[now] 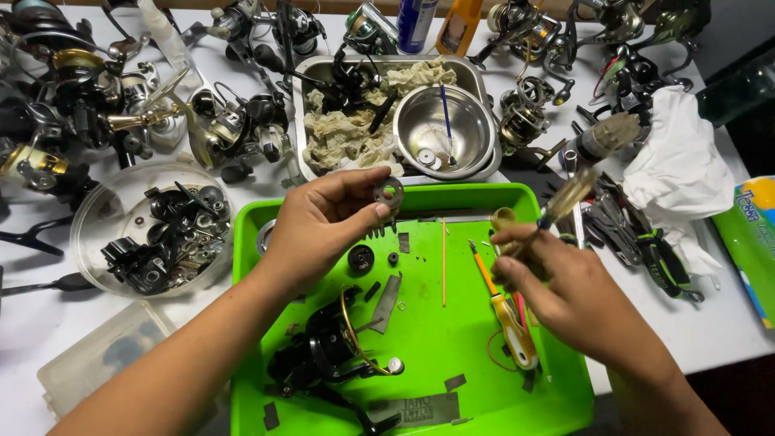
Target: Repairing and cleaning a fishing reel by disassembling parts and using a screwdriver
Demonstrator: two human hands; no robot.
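My left hand (323,222) pinches a small dark metal ring-shaped washer (389,192) above the bright green tray (557,379). My right hand (557,287) grips a brush with a pale translucent handle (565,198), its end near a small brass-coloured part (504,218) at my fingertips. Below my left hand a black fishing reel body (327,351) with a gold bail wire lies in the tray. A yellow-handled screwdriver (508,319), a thin wooden stick (443,262) and small dark parts lie on the tray floor.
A steel tray (307,85) behind holds stained rags and a steel bowl (446,123) with small parts. A clear round tub (97,222) of black reel parts stands at left. Many fishing reels crowd the back. Pliers (638,234), white cloth (678,161) and a tissue pack (751,234) lie right.
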